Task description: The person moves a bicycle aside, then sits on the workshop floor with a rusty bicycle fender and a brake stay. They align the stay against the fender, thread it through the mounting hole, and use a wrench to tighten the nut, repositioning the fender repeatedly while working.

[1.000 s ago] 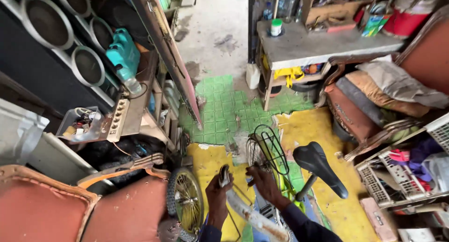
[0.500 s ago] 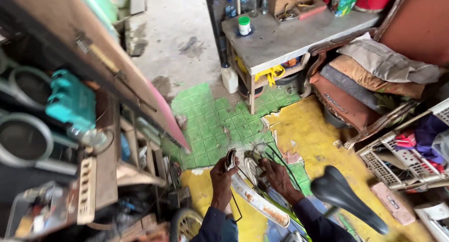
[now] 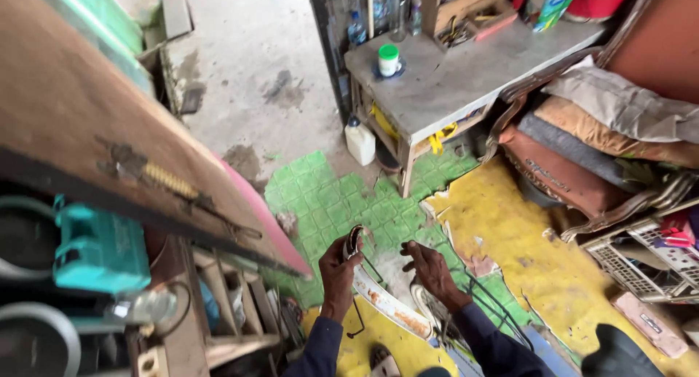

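Note:
My left hand (image 3: 338, 269) grips the upper end of a curved white, rust-spotted bicycle mudguard (image 3: 389, 310) with a thin wire stay hanging below it. My right hand (image 3: 431, 269) hovers just right of the mudguard's top with its fingers spread, holding nothing. A bicycle wheel and black cables (image 3: 489, 308) lie under my right forearm. Both sleeves are dark blue. The black saddle (image 3: 625, 352) shows at the bottom right edge.
Green and yellow floor mats (image 3: 328, 202) cover the ground. A grey workbench (image 3: 466, 78) with a green-lidded jar, bottles and a tool tray stands ahead, a white jug (image 3: 360, 141) beside its leg. Stacked cushions and white baskets (image 3: 648, 253) crowd the right. A wooden board and teal machine (image 3: 98, 249) sit left.
The view has swung down and closer to the bench. My left hand stays on the mudguard's top end. My right hand has come off the bicycle frame and opened beside it.

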Demonstrator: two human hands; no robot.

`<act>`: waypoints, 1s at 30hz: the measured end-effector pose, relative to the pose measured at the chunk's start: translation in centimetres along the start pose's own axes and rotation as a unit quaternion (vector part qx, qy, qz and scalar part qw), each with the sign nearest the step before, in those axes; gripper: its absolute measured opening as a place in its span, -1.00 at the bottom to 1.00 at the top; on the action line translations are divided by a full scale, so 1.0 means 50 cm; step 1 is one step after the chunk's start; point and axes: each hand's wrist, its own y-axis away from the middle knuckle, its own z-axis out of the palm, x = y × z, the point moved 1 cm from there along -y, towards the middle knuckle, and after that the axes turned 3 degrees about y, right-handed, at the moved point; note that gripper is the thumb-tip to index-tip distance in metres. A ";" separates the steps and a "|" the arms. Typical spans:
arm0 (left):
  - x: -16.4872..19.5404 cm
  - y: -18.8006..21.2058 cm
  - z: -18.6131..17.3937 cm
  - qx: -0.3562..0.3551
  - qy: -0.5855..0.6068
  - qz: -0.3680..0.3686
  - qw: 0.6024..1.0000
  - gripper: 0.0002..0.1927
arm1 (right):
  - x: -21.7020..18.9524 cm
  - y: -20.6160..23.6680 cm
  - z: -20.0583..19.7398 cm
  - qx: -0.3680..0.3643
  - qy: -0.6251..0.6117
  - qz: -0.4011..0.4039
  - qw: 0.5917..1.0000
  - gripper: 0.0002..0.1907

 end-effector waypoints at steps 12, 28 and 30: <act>0.037 -0.289 0.115 -0.101 0.029 0.004 0.994 -0.58 | -0.096 -0.262 -0.111 0.093 0.014 -0.001 0.996 -0.23; -0.045 -0.906 0.460 -0.167 -0.032 -0.099 0.981 -0.57 | -0.007 -0.919 -0.403 0.209 0.000 0.024 0.978 -0.37; -0.053 -0.960 0.494 -0.154 -0.049 -0.117 0.980 -0.58 | -0.015 -0.983 -0.436 0.206 -0.028 0.028 0.978 -0.39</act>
